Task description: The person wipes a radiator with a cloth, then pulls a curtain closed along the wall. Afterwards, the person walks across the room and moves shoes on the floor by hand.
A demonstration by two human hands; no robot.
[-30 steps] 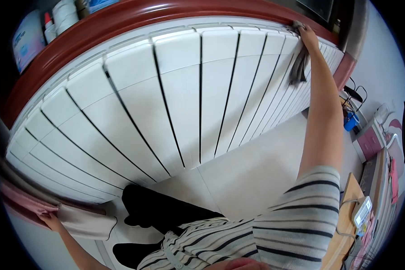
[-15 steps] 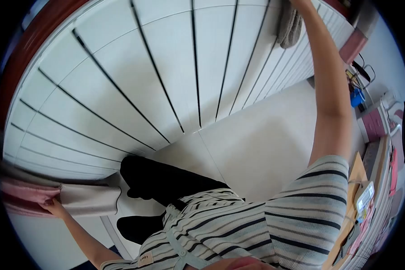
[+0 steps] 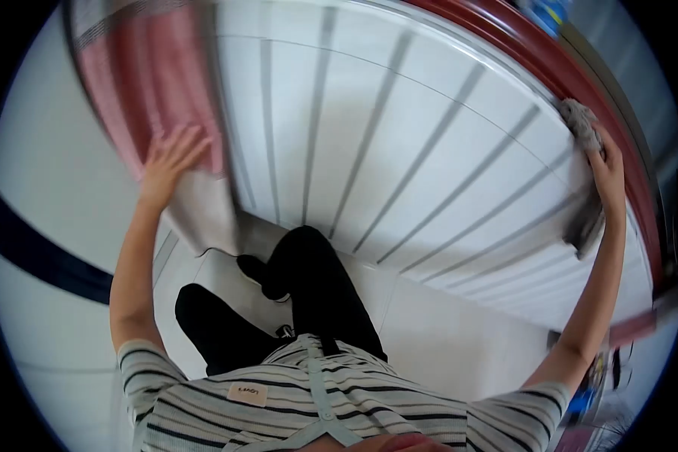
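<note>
My left hand point(image 3: 172, 162) lies with its fingers spread against a pink curtain point(image 3: 132, 83) that has a pale lower band. The curtain hangs beside a white panel wall point(image 3: 399, 158) with dark vertical grooves. At the right, my right hand point(image 3: 609, 169) is closed on a crumpled grey cloth point(image 3: 580, 120) and presses it near the dark red ledge point(image 3: 505, 22) on top of the wall. Part of the cloth dangles below the wrist, behind the forearm. My right fingertips are partly hidden by the cloth.
Pale floor tiles point(image 3: 429, 324) lie under my black-trousered legs. Behind the curtain, at the left, is a white surface point(image 3: 45, 173) with a dark band. A blue object point(image 3: 546, 15) sits beyond the ledge. Blurred items, one blue point(image 3: 582, 399), stand at the lower right.
The view has swung, bringing the ledge and cloth fully into sight. My left hand had its fingers gathered at the curtain; now they are spread on it. My right arm stays raised by the cloth.
</note>
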